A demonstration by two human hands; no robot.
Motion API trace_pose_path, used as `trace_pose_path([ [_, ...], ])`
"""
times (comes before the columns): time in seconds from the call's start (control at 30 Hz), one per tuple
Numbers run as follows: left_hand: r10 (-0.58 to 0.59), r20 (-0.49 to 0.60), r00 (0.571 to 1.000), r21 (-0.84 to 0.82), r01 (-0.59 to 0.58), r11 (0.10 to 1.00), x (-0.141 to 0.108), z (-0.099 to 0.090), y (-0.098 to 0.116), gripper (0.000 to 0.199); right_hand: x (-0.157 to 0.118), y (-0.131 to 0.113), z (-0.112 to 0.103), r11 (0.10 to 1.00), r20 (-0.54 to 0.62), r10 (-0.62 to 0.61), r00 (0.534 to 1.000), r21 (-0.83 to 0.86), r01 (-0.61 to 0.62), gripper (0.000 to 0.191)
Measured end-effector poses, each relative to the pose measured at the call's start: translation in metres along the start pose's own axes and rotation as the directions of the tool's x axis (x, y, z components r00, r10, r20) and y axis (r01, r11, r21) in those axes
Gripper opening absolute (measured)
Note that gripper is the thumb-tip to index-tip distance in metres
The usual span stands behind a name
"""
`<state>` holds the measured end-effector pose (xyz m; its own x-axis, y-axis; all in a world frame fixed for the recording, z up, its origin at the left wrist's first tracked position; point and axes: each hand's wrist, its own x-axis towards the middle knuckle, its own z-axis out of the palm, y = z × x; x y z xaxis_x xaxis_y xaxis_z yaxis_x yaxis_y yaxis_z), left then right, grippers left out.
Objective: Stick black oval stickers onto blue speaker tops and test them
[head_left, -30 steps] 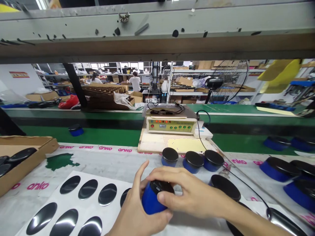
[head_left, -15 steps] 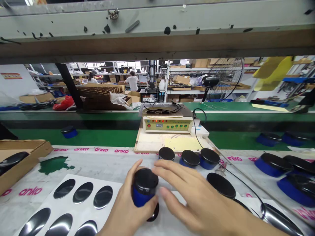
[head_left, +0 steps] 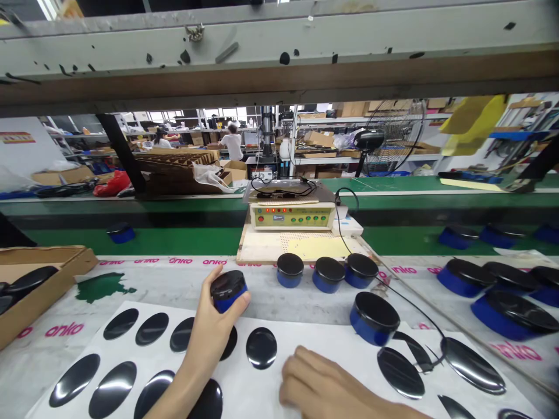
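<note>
My left hand (head_left: 220, 317) is closed around a round device (head_left: 229, 289) with a glossy black top and a blue band around its side. It is held tilted above the paper sheet. My right hand (head_left: 317, 381) is low over the white sheet (head_left: 262, 390), its fingers bent and smeared by motion; their tips are hidden. Just above that hand lies a glossy black disc (head_left: 261, 348). More black discs (head_left: 112, 389) lie in rows on the left of the sheet, some partly covered by my left arm. A similar blue-banded device (head_left: 374, 318) stands to the right.
Several blue-banded devices stand behind my hands, such as one device (head_left: 290, 270), and more at right. A control box (head_left: 292, 216) with lit red digits sits on a board. A cable (head_left: 410, 302) crosses the right side. A cardboard box (head_left: 78, 270) is at left; a shelf beam (head_left: 279, 70) hangs overhead.
My left hand has moved up and left with the device. My right hand has drawn away from it, down toward the sheet, its fingers now bent. The view has shifted slightly.
</note>
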<state>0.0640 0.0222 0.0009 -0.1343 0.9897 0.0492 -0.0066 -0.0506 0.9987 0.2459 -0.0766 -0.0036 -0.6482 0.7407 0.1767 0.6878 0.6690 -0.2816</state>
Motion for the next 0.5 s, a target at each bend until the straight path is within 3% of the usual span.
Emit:
trace_pose_path([
  [0.07, -0.060, 0.006, 0.998, -0.045, 0.060, 0.997, 0.004, 0.000, -0.005, 0.069, 0.017, 0.007, 0.003, 1.000, 0.022, -0.013, 1.000, 0.021, 0.012, 0.022],
  [0.17, -0.089, 0.003, 0.996, -0.105, 0.089, 0.991, 0.009, -0.002, -0.014, 0.065, 0.046, 0.017, 0.007, 0.991, 0.072, -0.132, 0.989, 0.017, 0.131, 0.036],
  [0.33, -0.121, -0.033, 0.992, -0.233, 0.110, 0.966, 0.015, -0.007, -0.023, 0.054, 0.083, 0.022, 0.008, 0.957, 0.154, -0.275, 0.949, -0.054, 0.286, 0.033],
  [0.5, -0.117, -0.039, 0.992, -0.282, 0.102, 0.954, 0.017, -0.008, -0.024, 0.050, 0.094, 0.027, 0.010, 0.902, 0.156, -0.397, 0.905, -0.117, 0.416, 0.034],
])
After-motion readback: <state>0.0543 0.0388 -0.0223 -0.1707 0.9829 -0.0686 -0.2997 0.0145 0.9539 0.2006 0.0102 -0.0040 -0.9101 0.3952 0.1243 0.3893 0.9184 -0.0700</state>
